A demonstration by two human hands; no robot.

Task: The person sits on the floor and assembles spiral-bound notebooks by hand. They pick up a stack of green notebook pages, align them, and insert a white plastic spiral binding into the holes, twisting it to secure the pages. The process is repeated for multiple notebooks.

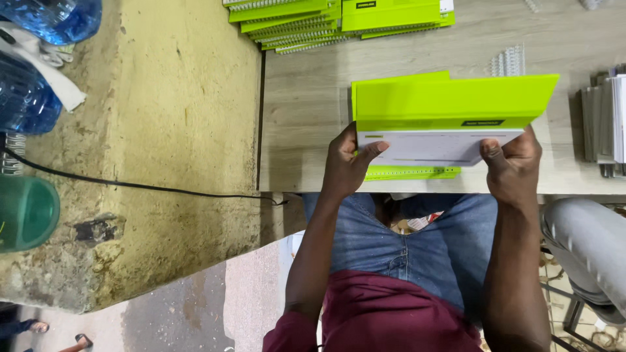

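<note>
I hold a lime-green booklet cover with a stack of white pages against it, raised on edge above the wooden table. My left hand grips the stack's left side, thumb across the white page. My right hand grips the right side. Below the stack, a green punched strip lies flat on the table near its front edge.
A pile of green spiral-bound booklets lies at the table's far edge. White plastic binding combs and a grey paper stack sit to the right. Left of the table are a stained concrete ledge, blue water bottles, a black cable. Another person's grey-trousered leg is at right.
</note>
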